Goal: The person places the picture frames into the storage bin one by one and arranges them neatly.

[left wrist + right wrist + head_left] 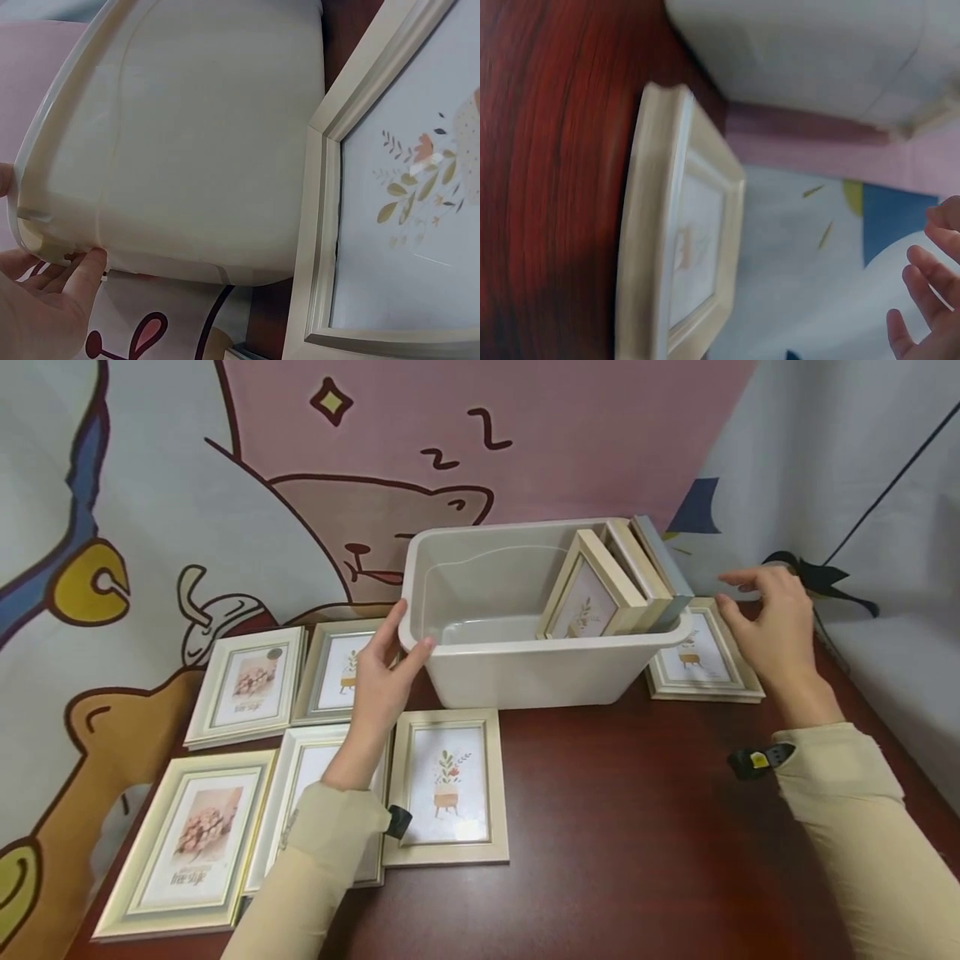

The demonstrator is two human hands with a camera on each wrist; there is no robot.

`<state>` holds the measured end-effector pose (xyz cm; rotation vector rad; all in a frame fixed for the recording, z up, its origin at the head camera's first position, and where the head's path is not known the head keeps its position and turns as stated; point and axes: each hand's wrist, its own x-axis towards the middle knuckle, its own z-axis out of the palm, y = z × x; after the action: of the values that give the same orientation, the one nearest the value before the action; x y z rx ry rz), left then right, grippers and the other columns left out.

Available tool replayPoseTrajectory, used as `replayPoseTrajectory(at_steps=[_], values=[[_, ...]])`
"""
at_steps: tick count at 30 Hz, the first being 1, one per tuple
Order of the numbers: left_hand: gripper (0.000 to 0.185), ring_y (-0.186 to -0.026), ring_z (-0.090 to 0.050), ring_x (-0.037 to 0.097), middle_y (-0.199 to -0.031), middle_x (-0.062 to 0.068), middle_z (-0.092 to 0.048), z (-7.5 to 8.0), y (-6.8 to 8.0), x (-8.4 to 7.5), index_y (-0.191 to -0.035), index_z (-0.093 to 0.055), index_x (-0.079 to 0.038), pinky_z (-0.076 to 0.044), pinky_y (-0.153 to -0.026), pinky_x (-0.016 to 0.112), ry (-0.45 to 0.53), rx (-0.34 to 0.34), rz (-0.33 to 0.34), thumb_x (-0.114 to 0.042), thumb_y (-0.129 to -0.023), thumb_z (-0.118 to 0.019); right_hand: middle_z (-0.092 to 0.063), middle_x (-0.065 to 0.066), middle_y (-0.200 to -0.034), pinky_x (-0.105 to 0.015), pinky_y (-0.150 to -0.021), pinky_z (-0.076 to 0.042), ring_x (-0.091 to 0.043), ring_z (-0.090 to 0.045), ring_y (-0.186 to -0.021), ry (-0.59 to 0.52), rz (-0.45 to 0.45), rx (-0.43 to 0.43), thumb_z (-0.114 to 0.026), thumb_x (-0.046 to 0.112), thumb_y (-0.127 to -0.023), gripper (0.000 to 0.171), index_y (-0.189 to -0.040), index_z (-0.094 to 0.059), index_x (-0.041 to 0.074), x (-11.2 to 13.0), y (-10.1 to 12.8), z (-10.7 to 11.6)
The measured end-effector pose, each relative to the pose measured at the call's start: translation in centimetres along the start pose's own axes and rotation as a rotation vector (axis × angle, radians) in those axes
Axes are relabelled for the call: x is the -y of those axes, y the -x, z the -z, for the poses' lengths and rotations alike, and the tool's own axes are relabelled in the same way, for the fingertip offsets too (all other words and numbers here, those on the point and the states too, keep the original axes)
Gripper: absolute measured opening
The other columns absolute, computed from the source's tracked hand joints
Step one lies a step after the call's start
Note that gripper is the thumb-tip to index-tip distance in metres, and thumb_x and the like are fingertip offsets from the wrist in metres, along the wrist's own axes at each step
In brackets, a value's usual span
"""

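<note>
A cream plastic bin [540, 643] stands on a dark red table [637, 843]. Three picture frames [600, 593] lean upright at its right end. My left hand [408, 628] grips the bin's front left corner, thumb on the front wall and fingers on the side. In the left wrist view its fingers [82, 270] touch the bin [187, 150] under the rim. My right hand [731, 592] hovers with fingers spread just right of the bin, above a flat frame [705, 660]. It holds nothing. The right wrist view shows that frame [682, 240] and the fingers [922, 285].
Several framed prints lie flat at the left, one with a plant print [447, 785] just in front of the bin, also the frame [405, 187] in the left wrist view. A cartoon backdrop [225, 485] rises behind. Bare tabletop lies at the front right.
</note>
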<state>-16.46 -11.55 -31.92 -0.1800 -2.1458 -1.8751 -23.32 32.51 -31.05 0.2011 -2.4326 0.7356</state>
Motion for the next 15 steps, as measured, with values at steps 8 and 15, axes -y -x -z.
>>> replayPoseTrajectory(at_steps=[8, 15], values=[[0.060, -0.130, -0.045, 0.023, -0.148, 0.004, -0.039, 0.2, 0.2, 0.0, -0.144, -0.038, -0.012, -0.043, -0.101, 0.030, 0.010, -0.005, 0.007, -0.016, -0.090, -0.064, -0.054, -0.027, -0.118, -0.059, -0.094, -0.032, -0.043, -0.048, -0.110, 0.046, -0.091, 0.147, -0.055, 0.017, -0.092, 0.038, -0.126, -0.056, 0.001, -3.1, -1.2, -0.8], [0.061, -0.132, -0.043, 0.019, -0.149, 0.003, -0.038, 0.1, -0.1, 0.2, -0.145, -0.037, -0.012, -0.039, -0.105, 0.031, 0.013, 0.005, -0.003, -0.016, -0.090, -0.063, -0.031, -0.031, -0.144, -0.066, -0.099, -0.028, -0.051, -0.035, -0.126, 0.020, -0.232, 0.392, -0.052, 0.029, -0.095, 0.059, -0.146, -0.032, 0.006, -6.6, -2.2, -1.6]])
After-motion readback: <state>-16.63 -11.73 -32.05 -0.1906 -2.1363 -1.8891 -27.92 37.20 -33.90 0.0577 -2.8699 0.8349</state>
